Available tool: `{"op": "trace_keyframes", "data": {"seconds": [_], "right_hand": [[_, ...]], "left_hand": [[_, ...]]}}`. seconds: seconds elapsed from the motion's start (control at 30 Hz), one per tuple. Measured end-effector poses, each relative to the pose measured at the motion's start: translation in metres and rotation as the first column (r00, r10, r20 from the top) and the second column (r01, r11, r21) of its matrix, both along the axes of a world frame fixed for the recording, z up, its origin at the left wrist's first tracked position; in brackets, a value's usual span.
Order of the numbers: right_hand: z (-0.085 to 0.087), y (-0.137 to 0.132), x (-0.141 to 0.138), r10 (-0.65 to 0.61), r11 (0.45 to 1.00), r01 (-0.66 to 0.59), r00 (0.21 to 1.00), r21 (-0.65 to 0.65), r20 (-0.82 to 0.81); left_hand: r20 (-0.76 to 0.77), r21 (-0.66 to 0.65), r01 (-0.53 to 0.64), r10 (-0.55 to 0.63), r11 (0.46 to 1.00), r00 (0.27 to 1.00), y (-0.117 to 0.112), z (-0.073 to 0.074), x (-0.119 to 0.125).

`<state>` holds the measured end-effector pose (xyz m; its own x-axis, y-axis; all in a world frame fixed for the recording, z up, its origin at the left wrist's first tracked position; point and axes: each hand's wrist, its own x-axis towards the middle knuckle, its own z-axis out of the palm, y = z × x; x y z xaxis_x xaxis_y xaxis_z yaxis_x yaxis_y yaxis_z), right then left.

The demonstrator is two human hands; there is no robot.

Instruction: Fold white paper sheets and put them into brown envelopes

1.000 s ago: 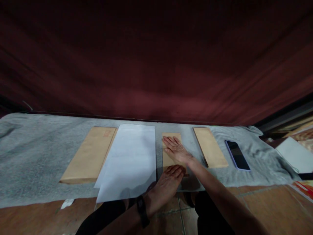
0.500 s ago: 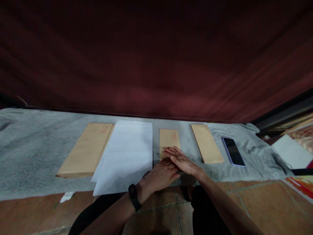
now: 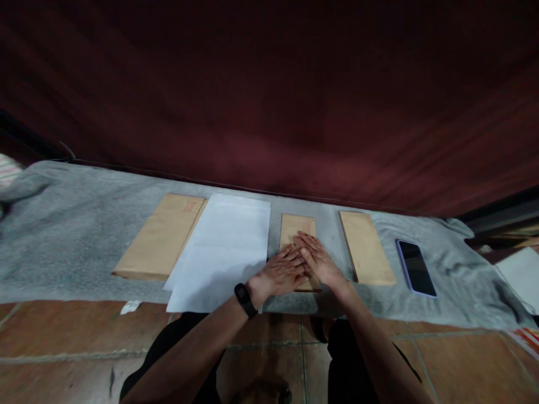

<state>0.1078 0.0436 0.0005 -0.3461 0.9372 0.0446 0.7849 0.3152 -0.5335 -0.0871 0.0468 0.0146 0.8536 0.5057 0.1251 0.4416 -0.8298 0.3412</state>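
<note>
A small brown paper envelope with a faint red print lies flat on the grey cloth. My left hand, wearing a black wristband, rests palm down across it with fingers stretched out. My right hand also lies flat on the envelope, its fingers extended and touching those of my left hand. Both hands cover the envelope's middle. To the left are white paper sheets, slightly fanned. Right of my hands sits a stack of brown envelopes.
Larger brown envelopes lie left of the white sheets. A phone in a purple case rests at the right on the grey cloth. Behind rises a dark red drape. A white scrap lies on the tiled floor.
Both hands have shifted slightly away from me along the small envelope, whose near end now shows below them. The camera's view has tilted and turned a little.
</note>
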Motion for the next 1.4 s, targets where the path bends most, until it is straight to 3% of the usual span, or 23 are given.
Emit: {"op": "trace_keyframes", "data": {"seconds": [0.43,0.67,0.8,0.9,1.0,1.07,1.23,1.4], "right_hand": [[-0.006,-0.011,-0.003,0.009,0.997,-0.016,0.996,0.080,0.090],[-0.001,-0.021,-0.005,0.019,0.997,-0.028,0.993,0.075,0.118],[0.002,-0.021,-0.002,0.037,0.996,-0.042,0.997,0.081,0.066],[0.004,-0.012,0.005,-0.147,0.980,0.151,0.988,0.127,-0.036],[0.005,0.001,0.009,-0.450,0.885,0.457,0.889,0.093,-0.089],[0.005,0.007,0.009,-0.559,0.827,0.562,0.826,0.026,-0.073],[0.003,0.017,0.002,-0.618,0.787,0.615,0.784,-0.050,-0.062],[0.001,0.025,0.002,-0.646,0.763,0.638,0.757,-0.107,-0.094]], "left_hand": [[-0.024,0.072,-0.040,0.042,0.997,0.999,-0.004,-0.014,0.000],[-0.043,-0.002,0.019,-0.019,1.000,0.999,-0.008,-0.011,-0.008],[-0.099,-0.051,0.073,-0.078,0.996,0.992,-0.013,-0.001,-0.015],[-0.129,-0.044,0.115,-0.120,0.992,0.984,-0.016,0.008,-0.018],[-0.134,-0.004,0.110,-0.110,0.994,0.985,-0.019,0.011,-0.017],[-0.133,0.018,0.102,-0.099,0.995,0.986,-0.020,0.008,-0.016],[-0.109,0.038,0.094,-0.089,0.995,0.990,-0.021,-0.001,-0.014],[-0.086,0.006,0.094,-0.093,0.996,0.992,-0.020,0.001,-0.014]]}}
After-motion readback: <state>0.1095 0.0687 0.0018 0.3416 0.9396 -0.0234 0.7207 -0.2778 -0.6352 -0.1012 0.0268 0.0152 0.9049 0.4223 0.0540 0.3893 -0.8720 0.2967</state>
